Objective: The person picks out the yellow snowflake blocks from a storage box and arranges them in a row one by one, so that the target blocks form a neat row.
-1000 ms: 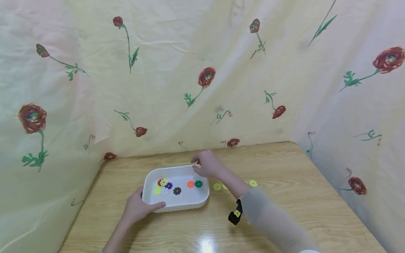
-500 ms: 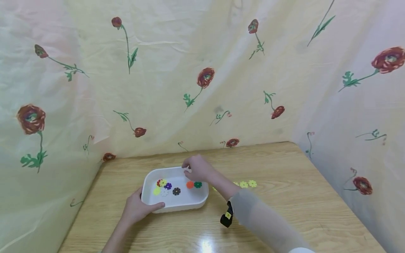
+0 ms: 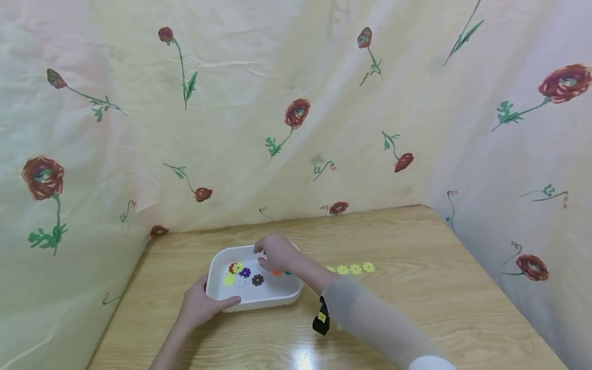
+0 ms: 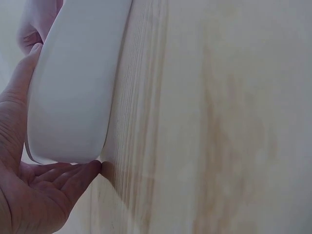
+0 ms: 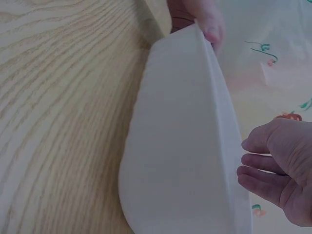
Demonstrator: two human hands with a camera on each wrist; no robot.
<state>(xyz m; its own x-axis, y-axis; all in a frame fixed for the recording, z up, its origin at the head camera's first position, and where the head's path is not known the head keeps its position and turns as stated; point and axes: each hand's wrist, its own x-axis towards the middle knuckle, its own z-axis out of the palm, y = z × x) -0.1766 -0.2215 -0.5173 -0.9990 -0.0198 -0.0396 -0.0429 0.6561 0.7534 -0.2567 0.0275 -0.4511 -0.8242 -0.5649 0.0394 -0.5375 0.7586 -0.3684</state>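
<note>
My left hand (image 3: 199, 304) grips the near left corner of a white plastic tray (image 3: 277, 302), its thumb along the rim and its fingers against the outer wall, also seen in the left wrist view. Over the right half of the tray hovers my right hand (image 3: 279, 255), fingers loosely bent and nothing seen between them in the right wrist view. Small flower-shaped discs lie in the tray: a brown one (image 3: 257, 280), a purple one (image 3: 245, 273), a white one (image 3: 240, 281), with yellow and red ones at the left. Orange and green ones are partly hidden by the right hand.
Right of the tray, several yellow flower-shaped discs (image 3: 355, 269) form a row on the wooden table (image 3: 416, 308), partly hidden by the right forearm. A black strap (image 3: 321, 319) hangs at the right wrist. Flower-patterned cloth (image 3: 240, 128) surrounds the table's back and sides.
My right hand has moved left and slightly nearer, from the tray's far right corner to over its inside, uncovering more of the yellow row. The left hand and tray have stayed put.
</note>
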